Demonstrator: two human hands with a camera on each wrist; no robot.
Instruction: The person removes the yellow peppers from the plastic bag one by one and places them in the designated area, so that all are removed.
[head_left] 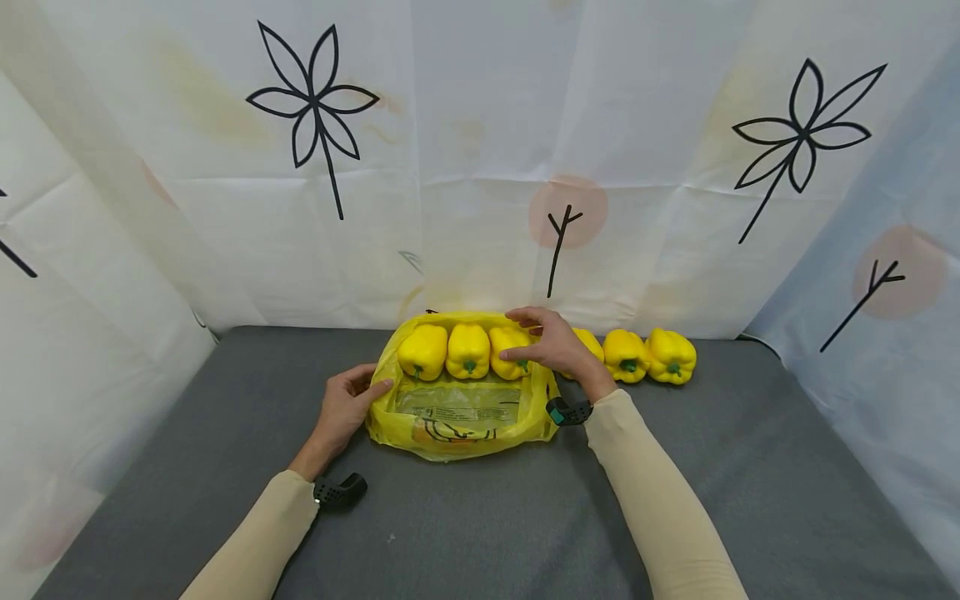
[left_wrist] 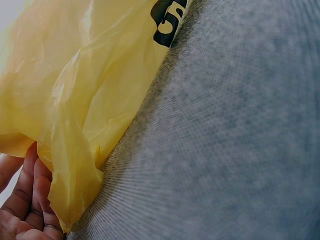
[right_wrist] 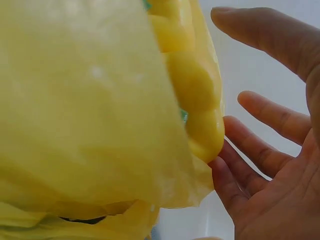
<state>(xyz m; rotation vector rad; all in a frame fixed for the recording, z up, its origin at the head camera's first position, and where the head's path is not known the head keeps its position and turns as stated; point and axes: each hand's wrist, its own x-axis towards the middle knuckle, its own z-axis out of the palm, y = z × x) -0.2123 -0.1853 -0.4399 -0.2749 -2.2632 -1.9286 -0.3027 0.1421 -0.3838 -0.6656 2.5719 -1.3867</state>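
Grey table w/ a flower-print sheet behind: left hand [head_left: 347,410] pinches the yellow bag [head_left: 459,417] rim, right hand [head_left: 551,343] cups the third pepper [head_left: 510,350] inside w/ loose fingers, so prob mid-loading, next pepper [head_left: 626,356] needs a grab.

a flat grey felt-like table surface [head_left: 480,533] sits boxed in by white fabric curtain walls [head_left: 480,167] (creased, faintly stained) printed with black line-drawn flowers [head_left: 313,104] and pale pink circles [head_left: 567,211].
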